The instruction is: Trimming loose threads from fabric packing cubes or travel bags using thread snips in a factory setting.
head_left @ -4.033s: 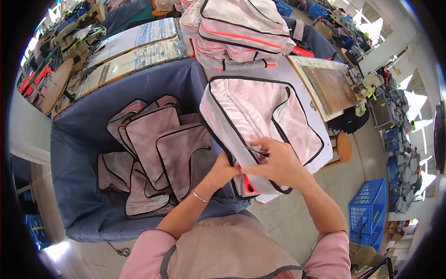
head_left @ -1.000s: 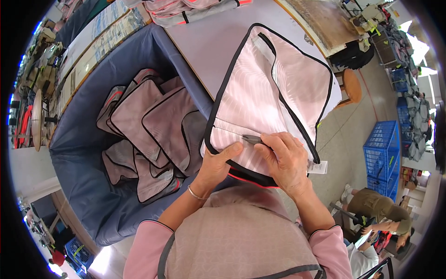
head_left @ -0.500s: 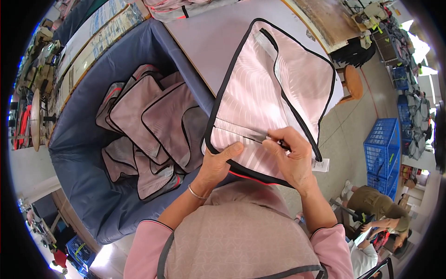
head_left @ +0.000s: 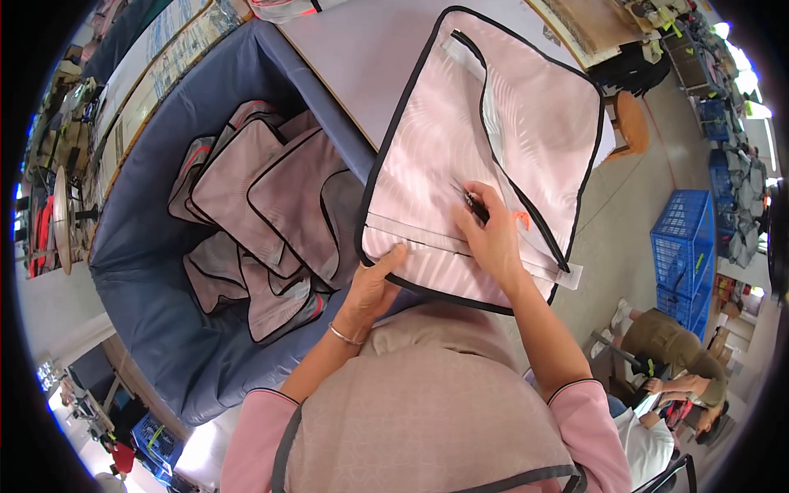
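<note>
Bag, pink, at one o'clock; probably light, limp, best taken by its black edging. Left hand: pinching its seven-o'clock edge. Right hand: fingers closed round snips. Blue bin: nine o'clock.

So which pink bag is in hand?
The bag right of the blue bin, its near edge in the left hand; the bags inside lie untouched.

The black-edged bag is pale pink with wavy whitish lines; the big fabric bin is slate blue, the bench pale lilac, the crates bright blue, and the apron taupe, faintly patterned with geometric lines.
</note>
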The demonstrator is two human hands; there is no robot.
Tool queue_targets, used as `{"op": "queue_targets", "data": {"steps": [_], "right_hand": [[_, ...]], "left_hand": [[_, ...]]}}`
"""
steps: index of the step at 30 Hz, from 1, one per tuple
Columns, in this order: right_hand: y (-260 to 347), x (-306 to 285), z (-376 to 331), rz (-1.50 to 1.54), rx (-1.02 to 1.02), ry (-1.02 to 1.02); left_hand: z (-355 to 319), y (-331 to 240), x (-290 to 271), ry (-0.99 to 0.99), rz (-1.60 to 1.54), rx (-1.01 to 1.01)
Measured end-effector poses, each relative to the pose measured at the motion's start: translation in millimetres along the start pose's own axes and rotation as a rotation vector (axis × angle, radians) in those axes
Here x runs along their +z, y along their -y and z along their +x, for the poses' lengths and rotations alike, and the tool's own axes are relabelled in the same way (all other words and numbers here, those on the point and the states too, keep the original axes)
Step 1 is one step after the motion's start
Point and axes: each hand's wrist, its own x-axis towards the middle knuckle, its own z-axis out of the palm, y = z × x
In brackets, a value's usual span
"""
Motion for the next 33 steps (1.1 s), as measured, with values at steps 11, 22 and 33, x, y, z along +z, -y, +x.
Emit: {"op": "queue_targets", "data": {"steps": [11, 22, 33], "right_hand": [[15.3, -5.8, -35.2, -0.523, -0.407, 0.091], [-68.3, 26.6, -19.4, 0.180, 0.106, -0.022], [18.0, -66.2, -25.8, 0.378, 0.016, -0.148]], "left_hand": [[2.1, 0.7, -3.3, -0.044, -0.024, 0.066], [-2.0, 53.8, 6.1, -0.166, 0.220, -0.145], [8.6, 13.2, 24.8, 0.251, -0.024, -0.119]]}}
